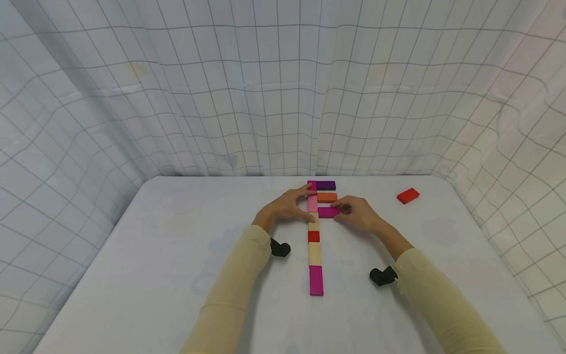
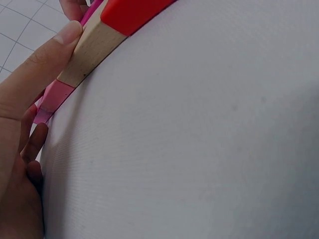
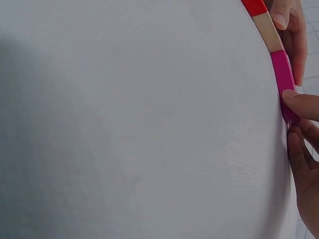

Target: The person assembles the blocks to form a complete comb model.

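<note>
Several coloured blocks lie end to end in a column on the white table. My right hand (image 1: 359,214) pinches a magenta block (image 1: 326,212) by its right end; its left end meets the column, as the right wrist view also shows. From the left, my left hand (image 1: 287,204) spreads over the column's far part. Its thumb touches a beige block (image 2: 94,50), and its fingers reach past a pink block (image 1: 312,203) to the far end. An orange block (image 1: 327,197) and a purple block (image 1: 326,185) stick out rightward, beyond the magenta one.
Nearer me, the column continues with a red block (image 1: 313,236), another beige block (image 1: 315,253) and a magenta block (image 1: 316,281). A separate red block (image 1: 408,195) lies at the far right. Grid-patterned white curtains (image 1: 283,98) border the table's back and sides.
</note>
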Motion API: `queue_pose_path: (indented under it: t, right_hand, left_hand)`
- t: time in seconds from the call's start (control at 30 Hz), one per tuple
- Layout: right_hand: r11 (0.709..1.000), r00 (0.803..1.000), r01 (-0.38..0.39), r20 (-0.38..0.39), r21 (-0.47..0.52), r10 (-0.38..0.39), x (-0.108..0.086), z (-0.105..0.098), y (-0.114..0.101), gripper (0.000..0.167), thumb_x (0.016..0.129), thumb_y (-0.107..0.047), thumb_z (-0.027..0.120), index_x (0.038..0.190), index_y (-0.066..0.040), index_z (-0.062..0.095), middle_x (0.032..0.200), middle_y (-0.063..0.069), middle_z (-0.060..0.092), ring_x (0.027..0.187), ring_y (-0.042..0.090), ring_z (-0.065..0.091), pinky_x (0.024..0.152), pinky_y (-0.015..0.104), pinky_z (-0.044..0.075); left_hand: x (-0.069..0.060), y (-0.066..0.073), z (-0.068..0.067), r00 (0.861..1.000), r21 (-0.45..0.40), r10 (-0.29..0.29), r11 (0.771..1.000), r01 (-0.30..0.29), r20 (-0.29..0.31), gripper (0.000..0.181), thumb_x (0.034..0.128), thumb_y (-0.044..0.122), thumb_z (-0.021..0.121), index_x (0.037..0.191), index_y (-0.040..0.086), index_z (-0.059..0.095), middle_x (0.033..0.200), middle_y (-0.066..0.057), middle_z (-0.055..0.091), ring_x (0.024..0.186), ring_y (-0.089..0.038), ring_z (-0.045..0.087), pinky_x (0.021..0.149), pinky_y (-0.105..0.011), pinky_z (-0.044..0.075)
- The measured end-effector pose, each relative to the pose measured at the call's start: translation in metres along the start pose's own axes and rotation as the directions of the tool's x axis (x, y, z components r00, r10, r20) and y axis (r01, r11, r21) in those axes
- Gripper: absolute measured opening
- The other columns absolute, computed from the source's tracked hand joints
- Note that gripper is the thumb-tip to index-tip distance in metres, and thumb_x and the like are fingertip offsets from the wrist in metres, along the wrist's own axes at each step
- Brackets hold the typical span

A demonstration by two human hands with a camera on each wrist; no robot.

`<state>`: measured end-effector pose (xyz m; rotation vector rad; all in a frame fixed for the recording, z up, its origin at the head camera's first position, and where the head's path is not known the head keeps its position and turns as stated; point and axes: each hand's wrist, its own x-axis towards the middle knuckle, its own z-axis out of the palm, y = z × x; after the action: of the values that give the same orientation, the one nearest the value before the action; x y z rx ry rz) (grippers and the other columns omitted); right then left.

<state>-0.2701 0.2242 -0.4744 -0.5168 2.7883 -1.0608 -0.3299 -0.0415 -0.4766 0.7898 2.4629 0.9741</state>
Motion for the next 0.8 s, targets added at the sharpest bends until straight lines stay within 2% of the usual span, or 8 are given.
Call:
queue_pose_path:
  t: [0.17, 0.37, 0.57, 0.8]
  right_hand:
    - [1.0, 1.0, -0.007, 0.019, -0.017, 0.007, 0.001, -0.004, 0.0, 0.039, 0.095, -0.013, 0.076, 0.132, -0.003, 0.068, 0.126, 0.016, 0.066, 0.114, 0.034, 0.062, 0.1, 0.049, 0.052]
    - [0.999, 0.998, -0.048, 0.037, 0.01, 0.048, -0.004, -0.02, 0.002, 0.043, 0.096, -0.013, 0.076, 0.136, -0.004, 0.065, 0.13, 0.015, 0.064, 0.12, 0.036, 0.059, 0.101, 0.05, 0.052]
    - [0.997, 0.997, -0.075, 0.016, 0.016, 0.074, -0.01, -0.041, 0.01, 0.044, 0.096, -0.016, 0.075, 0.137, -0.004, 0.064, 0.133, 0.016, 0.064, 0.121, 0.037, 0.058, 0.099, 0.051, 0.054]
    - [0.999, 0.998, -0.054, -0.017, 0.005, 0.054, -0.019, -0.069, 0.023, 0.043, 0.098, -0.015, 0.074, 0.136, 0.0, 0.063, 0.134, 0.022, 0.062, 0.121, 0.04, 0.057, 0.099, 0.054, 0.052]
  left_hand:
    - [0.0, -0.001, 0.0, 1.0, -0.002, 0.016, 1.0, -0.016, 0.001, 0.089, 0.0821, 0.042, 0.087, 0.158, 0.026, 0.045, 0.171, 0.007, 0.017, 0.155, -0.022, 0.016, 0.123, -0.055, 0.018]
    - [0.0, 0.0, 0.0, 1.0, -0.025, 0.026, 0.999, -0.026, 0.007, 0.088, 0.0823, 0.04, 0.087, 0.158, 0.026, 0.045, 0.171, 0.006, 0.017, 0.155, -0.022, 0.016, 0.123, -0.055, 0.019]
    - [0.0, -0.001, -0.001, 0.999, -0.026, 0.042, 0.999, -0.042, 0.005, 0.089, 0.0822, 0.038, 0.088, 0.158, 0.024, 0.045, 0.171, 0.007, 0.017, 0.156, -0.021, 0.015, 0.123, -0.052, 0.017]
    - [-0.001, -0.001, -0.001, 0.999, -0.019, 0.035, 0.999, -0.035, 0.004, 0.09, 0.0821, 0.039, 0.088, 0.159, 0.023, 0.044, 0.171, 0.007, 0.017, 0.156, -0.022, 0.015, 0.123, -0.052, 0.017]
